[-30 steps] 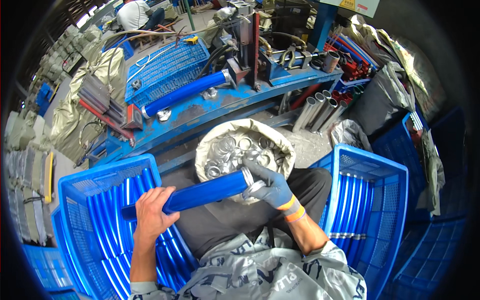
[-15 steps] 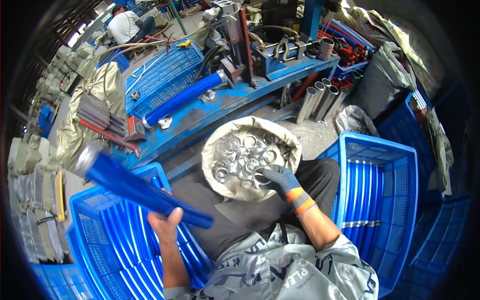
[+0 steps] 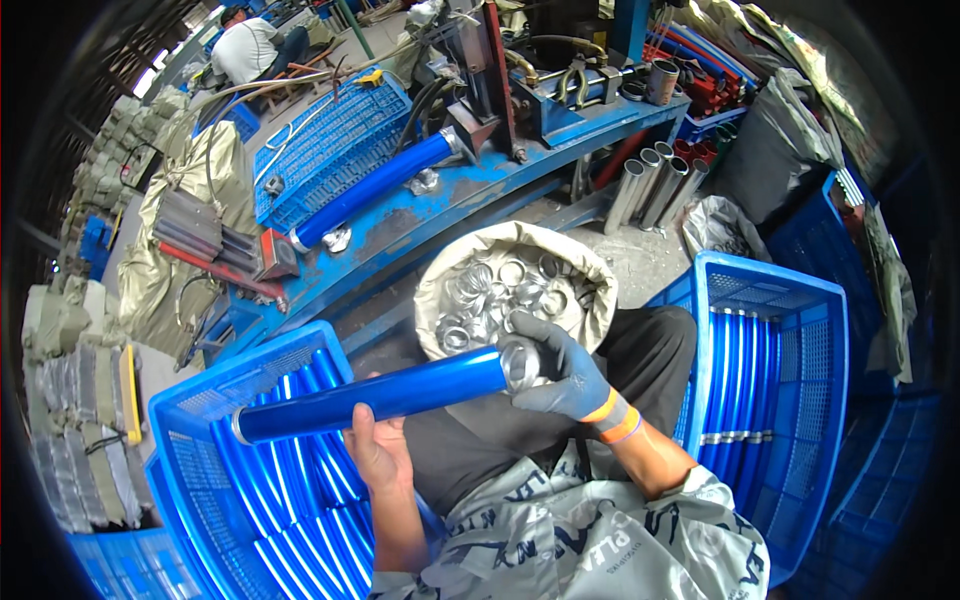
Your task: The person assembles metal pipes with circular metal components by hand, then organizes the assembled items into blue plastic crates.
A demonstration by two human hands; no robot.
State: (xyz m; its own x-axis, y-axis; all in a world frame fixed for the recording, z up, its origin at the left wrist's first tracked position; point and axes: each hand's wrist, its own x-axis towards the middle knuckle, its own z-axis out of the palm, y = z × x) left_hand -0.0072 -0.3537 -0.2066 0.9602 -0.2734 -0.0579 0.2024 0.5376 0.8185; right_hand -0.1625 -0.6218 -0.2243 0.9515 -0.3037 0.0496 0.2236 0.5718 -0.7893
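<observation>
A shiny blue metal tube lies nearly level across my lap, a silver band at its left end. My bare left hand grips it from below near the middle, thumb along the near side. At the tube's right end, my gloved right hand is closed with thumb and fingers around a silver metal ring. Whether the ring is fully over the tube's end or only against it, I cannot tell. Just beyond, a round cream cloth-lined container holds many loose silver rings.
Blue plastic crates flank me: the left crate and right crate both hold blue tubes. Ahead stands a blue metal workbench with clamping machinery and another blue tube. Bare metal tubes stand beyond, and a person sits far left.
The blue tube has swung from a steep tilt to nearly level, its right end moving toward my right hand. My right hand has lifted from the rings to the tube's end with a ring.
</observation>
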